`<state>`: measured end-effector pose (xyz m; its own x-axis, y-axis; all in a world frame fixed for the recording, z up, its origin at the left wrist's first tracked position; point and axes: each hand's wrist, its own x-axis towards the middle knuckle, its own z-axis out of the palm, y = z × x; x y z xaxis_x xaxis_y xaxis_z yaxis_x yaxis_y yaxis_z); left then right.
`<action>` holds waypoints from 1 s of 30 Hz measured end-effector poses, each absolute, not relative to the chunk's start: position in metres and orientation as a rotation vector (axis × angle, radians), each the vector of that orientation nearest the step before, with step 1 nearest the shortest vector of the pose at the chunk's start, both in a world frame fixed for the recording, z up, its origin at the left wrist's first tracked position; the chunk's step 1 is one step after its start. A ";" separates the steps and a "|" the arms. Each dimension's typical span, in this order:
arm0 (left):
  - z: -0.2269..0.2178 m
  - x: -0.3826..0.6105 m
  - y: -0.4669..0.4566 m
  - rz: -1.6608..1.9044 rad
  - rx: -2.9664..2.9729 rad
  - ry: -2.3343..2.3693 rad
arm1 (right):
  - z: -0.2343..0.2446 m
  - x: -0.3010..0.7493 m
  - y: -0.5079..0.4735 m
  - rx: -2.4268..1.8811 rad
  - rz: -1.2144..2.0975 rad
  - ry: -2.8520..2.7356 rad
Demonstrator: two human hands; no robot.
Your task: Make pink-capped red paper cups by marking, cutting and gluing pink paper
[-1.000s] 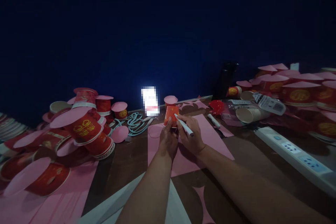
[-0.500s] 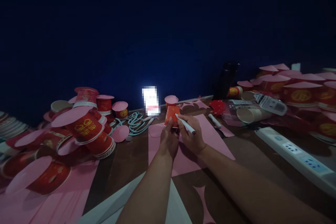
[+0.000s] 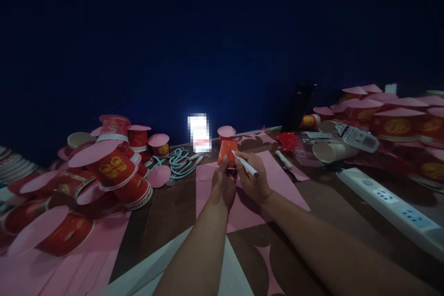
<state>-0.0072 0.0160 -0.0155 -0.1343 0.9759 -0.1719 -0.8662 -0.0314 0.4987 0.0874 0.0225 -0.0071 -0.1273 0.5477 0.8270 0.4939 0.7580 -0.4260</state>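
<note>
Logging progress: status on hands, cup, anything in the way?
Left hand holding red cup. Right hand gripping white marker, tip at cup's side. Pink sheet beneath both hands. Nothing seen blocking marker.

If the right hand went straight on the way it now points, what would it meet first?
Most likely the small red paper cup held in the left hand: the right hand and its slim white marker point at it, though whether the tip touches is unclear.

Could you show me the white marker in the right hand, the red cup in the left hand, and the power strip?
White marker (image 3: 246, 164): head view, middle of its barrel.
Red cup (image 3: 226, 149): head view, on its side wall.
Power strip (image 3: 396, 206): head view, on its top face.
</note>
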 end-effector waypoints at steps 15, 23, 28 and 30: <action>-0.016 -0.008 0.016 1.606 0.275 0.575 | -0.006 0.087 0.022 -0.816 0.048 -1.779; -0.019 -0.007 0.017 1.618 0.272 0.572 | -0.007 0.087 0.023 -0.817 0.043 -1.770; -0.020 -0.008 0.018 1.602 0.280 0.567 | -0.007 0.087 0.023 -0.829 0.051 -1.769; -0.020 -0.008 0.018 1.602 0.274 0.565 | -0.007 0.087 0.023 -0.829 0.046 -1.766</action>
<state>-0.0083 0.0183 -0.0201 -0.1207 0.9806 -0.1545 -0.8605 -0.0257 0.5088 0.0872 0.0233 -0.0071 -0.1244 0.5495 0.8262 0.5054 0.7516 -0.4238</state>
